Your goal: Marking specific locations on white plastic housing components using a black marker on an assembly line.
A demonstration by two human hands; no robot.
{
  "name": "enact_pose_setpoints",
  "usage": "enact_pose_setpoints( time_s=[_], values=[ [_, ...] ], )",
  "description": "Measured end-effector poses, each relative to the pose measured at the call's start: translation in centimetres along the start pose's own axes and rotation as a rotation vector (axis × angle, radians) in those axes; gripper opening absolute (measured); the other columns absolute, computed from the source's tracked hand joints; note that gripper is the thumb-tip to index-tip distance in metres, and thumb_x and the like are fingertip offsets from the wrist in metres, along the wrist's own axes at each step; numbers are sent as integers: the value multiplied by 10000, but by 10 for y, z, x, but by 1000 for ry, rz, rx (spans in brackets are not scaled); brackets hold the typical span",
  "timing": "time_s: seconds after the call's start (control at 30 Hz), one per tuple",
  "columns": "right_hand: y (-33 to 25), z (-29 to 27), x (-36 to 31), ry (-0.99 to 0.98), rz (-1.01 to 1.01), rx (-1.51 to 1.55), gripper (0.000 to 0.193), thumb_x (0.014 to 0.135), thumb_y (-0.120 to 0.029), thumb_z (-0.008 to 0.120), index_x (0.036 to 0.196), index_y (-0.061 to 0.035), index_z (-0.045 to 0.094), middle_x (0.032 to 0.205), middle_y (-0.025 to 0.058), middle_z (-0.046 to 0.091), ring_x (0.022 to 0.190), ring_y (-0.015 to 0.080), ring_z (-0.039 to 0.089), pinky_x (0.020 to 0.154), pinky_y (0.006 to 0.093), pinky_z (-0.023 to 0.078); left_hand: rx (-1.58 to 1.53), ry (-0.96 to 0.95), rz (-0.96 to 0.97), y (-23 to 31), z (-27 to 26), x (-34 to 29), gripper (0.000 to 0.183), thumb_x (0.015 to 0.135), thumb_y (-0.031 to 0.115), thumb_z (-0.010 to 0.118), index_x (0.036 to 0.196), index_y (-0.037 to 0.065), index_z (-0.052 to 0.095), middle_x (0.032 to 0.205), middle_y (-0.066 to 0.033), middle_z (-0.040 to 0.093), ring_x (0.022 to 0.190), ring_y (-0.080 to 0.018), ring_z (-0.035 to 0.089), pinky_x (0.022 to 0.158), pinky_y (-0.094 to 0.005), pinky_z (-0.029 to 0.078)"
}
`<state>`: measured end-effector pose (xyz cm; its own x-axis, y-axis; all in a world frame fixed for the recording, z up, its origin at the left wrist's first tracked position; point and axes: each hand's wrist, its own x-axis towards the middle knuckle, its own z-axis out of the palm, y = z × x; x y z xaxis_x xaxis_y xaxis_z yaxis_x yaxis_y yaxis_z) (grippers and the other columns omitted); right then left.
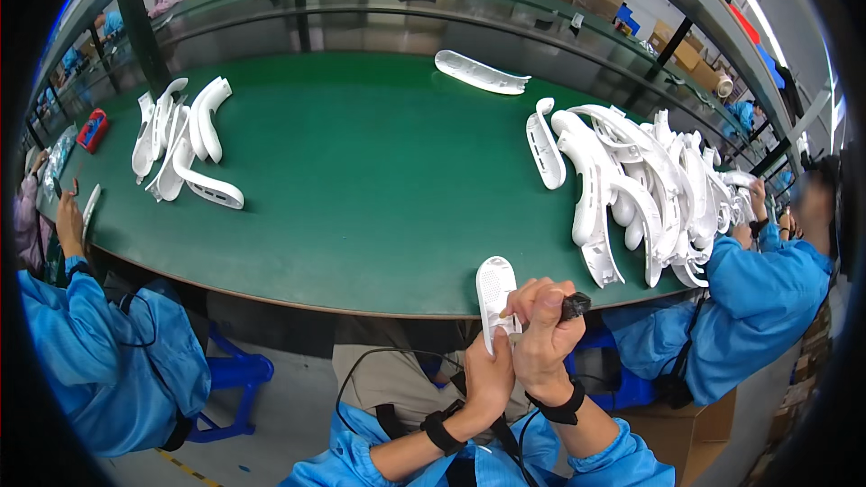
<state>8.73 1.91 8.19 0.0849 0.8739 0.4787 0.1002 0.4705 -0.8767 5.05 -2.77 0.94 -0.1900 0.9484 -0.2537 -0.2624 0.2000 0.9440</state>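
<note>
My left hand (488, 377) grips a white curved plastic shell (495, 285) near the table's front edge. The shell's rounded end, dotted with small holes, points away from me. Close against it, my right hand (548, 347) is closed around a tool with a dark handle (575, 307). The handle's end sticks out past the fist; the working end is mostly hidden by my fingers, so its kind cannot be made out. Ahead and to the right lies a large heap of similar white shells (663, 189), with a single shell (545, 144) beside it.
A smaller group of white shells (185, 140) lies on the green table (361, 171) at left, and one shell (483, 72) at the back. A red bin (92, 131) sits far left. Co-workers in blue sit left (81, 352) and right (749, 298). A conveyor runs behind.
</note>
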Motion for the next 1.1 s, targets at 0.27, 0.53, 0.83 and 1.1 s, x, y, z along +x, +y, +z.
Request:
enact_pose_setpoints(
  time_s=[0.27,0.53,0.83,1.1],
  values=[
    [13,0,-1,57,-50,27,277,974,-208,440,792,-2,404,624,61,485,550,143,450,535,279,400,-34,-63,-57,12,-2,-8,200,940,166,476,1002,-14,538,863,-41,597,791,-91,514,687,-278,454],
    [5,4,6,44,40,-115,348,988,-268,412,733,-41,343,588,23,381,505,115,372,506,274,381,-58,-6,158,17,-1,-4,311,964,222,413,961,-47,570,724,-155,632,656,-232,617,601,-378,464],
    [-8,1,8,140,55,132,387,984,-343,405,724,-73,311,575,8,334,515,108,359,504,284,400,-26,-56,-114,16,-1,-2,288,973,171,411,1036,-70,555,836,-76,617,737,-102,519,644,-292,446],
    [-3,8,12,192,118,78,385,987,-333,403,721,-66,327,577,0,341,515,97,364,499,265,393,77,4,43,10,0,-4,341,967,230,395,1006,-65,561,778,-202,635,709,-295,633,651,-384,462]
  ],
)
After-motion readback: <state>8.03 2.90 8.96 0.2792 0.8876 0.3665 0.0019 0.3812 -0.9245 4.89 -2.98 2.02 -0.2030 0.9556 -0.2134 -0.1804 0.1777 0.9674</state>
